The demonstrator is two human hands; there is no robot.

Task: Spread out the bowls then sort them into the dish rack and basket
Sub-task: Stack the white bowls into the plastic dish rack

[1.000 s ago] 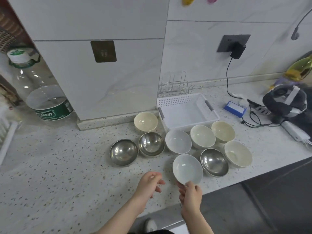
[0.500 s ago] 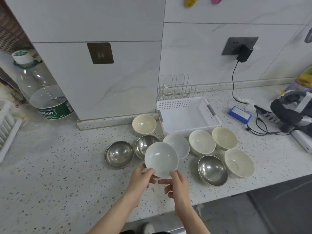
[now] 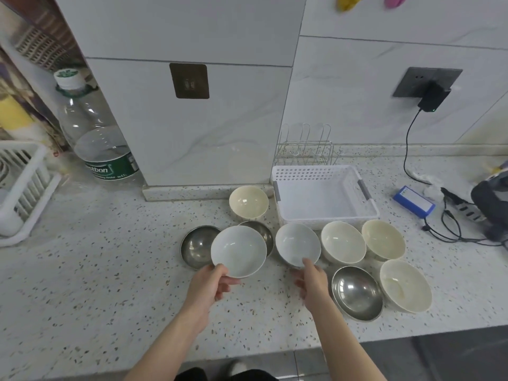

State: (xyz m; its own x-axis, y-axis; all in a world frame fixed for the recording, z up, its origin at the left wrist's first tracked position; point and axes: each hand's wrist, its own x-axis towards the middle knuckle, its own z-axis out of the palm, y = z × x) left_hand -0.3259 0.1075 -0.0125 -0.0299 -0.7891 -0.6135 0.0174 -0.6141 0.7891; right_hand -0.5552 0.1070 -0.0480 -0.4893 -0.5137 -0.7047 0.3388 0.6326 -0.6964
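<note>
The left hand (image 3: 211, 284) pinches the near rim of a pale white ceramic bowl (image 3: 238, 251), holding it tilted above two round steel bowls (image 3: 198, 246) on the speckled stone counter (image 3: 96, 284). The right hand (image 3: 312, 281) grips the near edge of a second white bowl (image 3: 297, 244), thumb on its rim. Behind it sit the white perforated plastic basket (image 3: 324, 196) and, against the wall, the wire dish rack (image 3: 305, 149).

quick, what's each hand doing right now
Left hand: grips the near rim of the lifted white bowl.
Right hand: fingers touch the rim of the second white bowl; whether it grips cannot be told.
</note>
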